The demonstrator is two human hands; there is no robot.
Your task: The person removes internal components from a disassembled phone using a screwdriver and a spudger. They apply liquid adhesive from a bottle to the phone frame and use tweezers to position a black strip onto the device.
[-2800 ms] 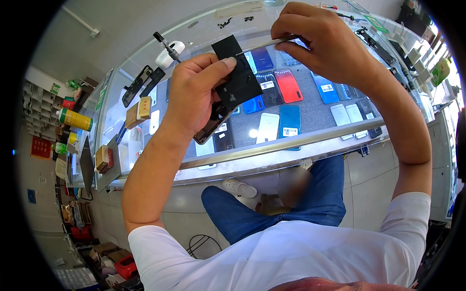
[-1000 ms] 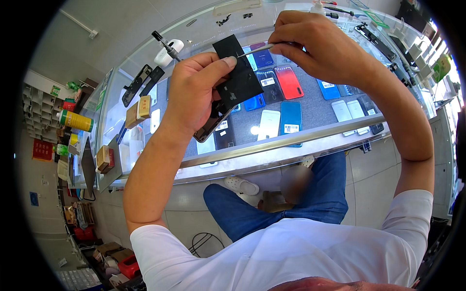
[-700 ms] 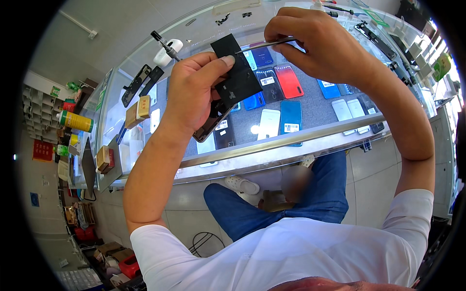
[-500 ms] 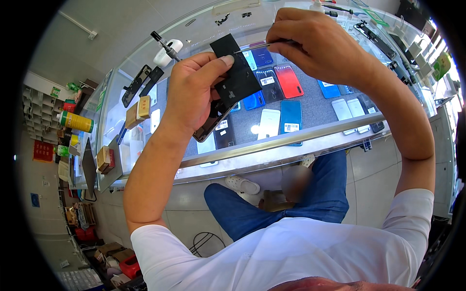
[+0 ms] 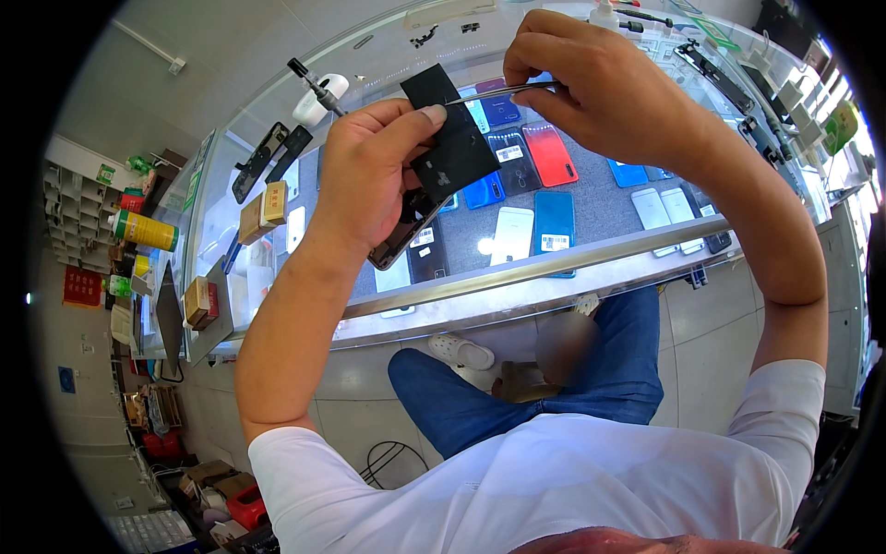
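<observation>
The black panel [image 5: 457, 157] is up over the glass table [image 5: 517, 275], in the left hand [image 5: 369, 166]. Its long side runs from the top left down to the bottom right. The left thumb lies flat on its face, by the left edge. A phone shell [image 5: 399, 242] pokes out under the same hand and slants down to the left; I can't tell if it is joined to the panel.

The right hand [image 5: 600, 88] is to the right of the panel and apart from it. Its fingers pinch a thin metal tool [image 5: 503, 91]. The tool points left, across the panel's long side, and its tip is just beside the left thumb. I can't tell if the tip touches the panel. The left hand is the nearer one, since it holds the panel.

Past the hands, a red phone [image 5: 550, 155] lies under the glass. A white case [image 5: 320, 100] and a small yellow box [image 5: 274, 203] sit to the left.
</observation>
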